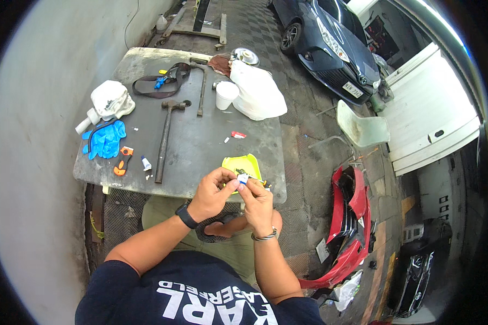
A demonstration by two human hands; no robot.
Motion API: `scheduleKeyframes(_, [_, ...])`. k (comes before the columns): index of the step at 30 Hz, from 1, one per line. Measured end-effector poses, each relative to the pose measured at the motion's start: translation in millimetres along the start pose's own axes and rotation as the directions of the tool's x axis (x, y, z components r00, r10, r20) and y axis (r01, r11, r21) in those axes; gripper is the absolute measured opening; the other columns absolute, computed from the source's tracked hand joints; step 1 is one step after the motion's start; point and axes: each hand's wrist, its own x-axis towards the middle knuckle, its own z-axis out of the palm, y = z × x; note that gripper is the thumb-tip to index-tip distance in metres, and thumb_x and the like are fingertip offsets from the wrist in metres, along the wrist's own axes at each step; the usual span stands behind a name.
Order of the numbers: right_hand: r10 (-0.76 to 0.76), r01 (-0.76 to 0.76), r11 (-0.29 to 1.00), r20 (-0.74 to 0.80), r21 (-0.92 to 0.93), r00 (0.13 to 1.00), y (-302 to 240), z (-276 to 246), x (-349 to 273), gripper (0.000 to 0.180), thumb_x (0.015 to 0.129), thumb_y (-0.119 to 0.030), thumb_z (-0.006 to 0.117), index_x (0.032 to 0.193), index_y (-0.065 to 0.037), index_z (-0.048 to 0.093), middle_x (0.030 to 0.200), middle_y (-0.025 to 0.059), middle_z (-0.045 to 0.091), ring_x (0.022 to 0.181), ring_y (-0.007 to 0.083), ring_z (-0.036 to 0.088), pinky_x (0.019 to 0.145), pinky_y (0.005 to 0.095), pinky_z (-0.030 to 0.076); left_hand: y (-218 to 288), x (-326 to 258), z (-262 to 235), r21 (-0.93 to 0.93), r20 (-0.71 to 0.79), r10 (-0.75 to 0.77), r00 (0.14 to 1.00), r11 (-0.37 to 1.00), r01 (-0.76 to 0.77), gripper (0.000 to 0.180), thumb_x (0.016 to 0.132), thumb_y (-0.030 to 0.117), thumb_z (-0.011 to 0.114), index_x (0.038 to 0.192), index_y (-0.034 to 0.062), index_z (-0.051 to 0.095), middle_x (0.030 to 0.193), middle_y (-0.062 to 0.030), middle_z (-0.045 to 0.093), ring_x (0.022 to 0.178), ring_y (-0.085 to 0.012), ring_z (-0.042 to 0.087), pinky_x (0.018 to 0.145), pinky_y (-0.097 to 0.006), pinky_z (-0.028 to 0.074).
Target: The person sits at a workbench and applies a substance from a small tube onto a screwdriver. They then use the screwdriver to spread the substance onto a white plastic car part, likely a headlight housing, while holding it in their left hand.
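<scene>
In the head view, just below the centre of the frame, the person's left hand (212, 189) and right hand (258, 202) have their fingertips closed on a small white-and-blue item (243, 177). It is seen against the yellow tray (238, 162); a hammer (165, 138) lies at centre left.

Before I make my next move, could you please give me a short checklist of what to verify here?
1. Small white-and-blue item held: ok, between the left hand and right hand.
2. Item open or closed: cannot tell, partly covered.
3. Yellow-green tray nearby: ok, right by the hands.
4. Hammer out of the way: ok, lying left of the hands.
5. Blue gloves worn: not ok, lying on the table.
</scene>
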Motion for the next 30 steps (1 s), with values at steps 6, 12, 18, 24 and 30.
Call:
scheduleKeyframes(6, [0.12,-0.119,0.993,-0.028,0.024,0.992,-6,-23,2,0.022,0.1,-0.008,0.074,0.115,0.007,0.074,0.1,0.0038,0.075,0.086,0.0065,0.064,0.074,0.023,0.051,-3,6,7,-0.016,0.044,-0.13,0.991,0.991,0.13,0.017,0.102,0.01,0.069,0.112,-0.0035,0.068,0.103,-0.006,0.074,0.092,-0.0094,0.068,0.081,-0.026,0.056])
scheduleKeyframes(12, [0.16,-0.149,0.972,-0.046,0.182,0.986,6,-38,-1,0.022,0.098,-0.007,0.075,0.115,0.006,0.074,0.091,0.0016,0.073,0.076,0.0059,0.062,0.068,0.0225,0.05,-8,15,22,-0.094,0.079,-0.212,0.974,0.971,0.219,0.014,0.102,0.008,0.069,0.11,-0.0024,0.068,0.1,-0.0044,0.073,0.087,-0.0087,0.067,0.078,-0.026,0.055])
scheduleKeyframes(18, [0.179,-0.142,0.941,-0.096,0.307,0.979,10,-42,-7,0.018,0.098,-0.004,0.074,0.113,0.006,0.074,0.09,0.0034,0.074,0.074,0.007,0.063,0.065,0.023,0.052,-10,20,31,-0.045,0.1,-0.31,0.945,0.948,0.315,0.012,0.101,0.012,0.068,0.105,0.0007,0.069,0.092,-0.0021,0.072,0.075,-0.0074,0.064,0.068,-0.023,0.052])
scheduleKeyframes(24, [0.185,-0.122,0.937,-0.17,0.326,0.968,20,-43,-10,0.018,0.098,-0.002,0.073,0.113,0.007,0.073,0.091,0.0055,0.075,0.072,0.0089,0.065,0.064,0.0232,0.053,-18,21,41,-0.128,0.107,-0.389,0.915,0.907,0.401,0.015,0.102,0.016,0.067,0.105,0.001,0.07,0.093,-0.0029,0.073,0.074,-0.0088,0.065,0.069,-0.023,0.053])
scheduleKeyframes(30, [0.168,-0.083,0.945,-0.254,0.316,0.952,20,-34,-11,0.019,0.097,-0.002,0.074,0.113,0.009,0.073,0.094,0.0072,0.075,0.074,0.0106,0.067,0.065,0.0241,0.054,-14,14,42,0.031,0.088,-0.236,0.968,0.972,0.234,0.02,0.105,0.02,0.066,0.109,0.001,0.072,0.094,-0.0018,0.073,0.079,-0.0081,0.065,0.069,-0.022,0.051])
